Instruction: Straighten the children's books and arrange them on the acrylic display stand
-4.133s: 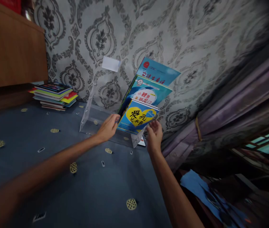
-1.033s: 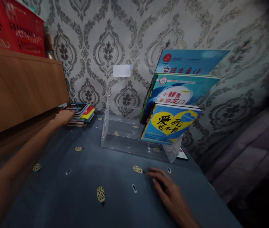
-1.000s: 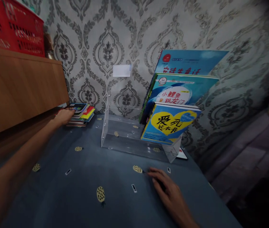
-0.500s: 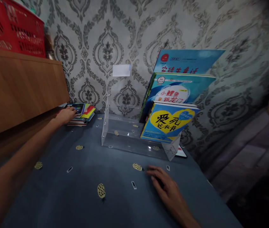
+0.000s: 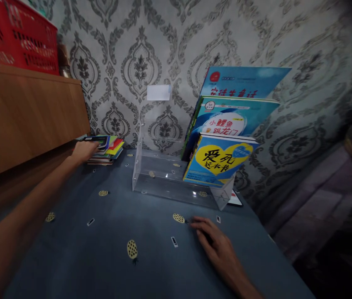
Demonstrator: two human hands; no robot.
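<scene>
At the far left, my left hand [image 5: 84,151] is closed around the left side of the dark-covered book [image 5: 103,141] on top of a small stack of books [image 5: 109,158]; its fingertips are small and partly hidden. My right hand [image 5: 216,241] rests on the tablecloth at the near right, fingers loosely stretched and holding nothing. Beyond it stands a clear acrylic book rack [image 5: 163,197]. Leaning in its right part are a blue-and-yellow book [image 5: 215,162], a teal book [image 5: 241,110] and a taller blue book [image 5: 247,77].
A blue-grey tablecloth [image 5: 107,249] with a pineapple print covers the table. At the left is a wooden cabinet [image 5: 29,120] with a red basket [image 5: 33,41] on it. The patterned wall [image 5: 116,62] rises behind. A flat dark-edged object [image 5: 235,199] lies behind the rack's right end.
My left hand has gone from lying over the top book with fingers spread to a more bunched grip at its left side. My right hand has hardly moved.
</scene>
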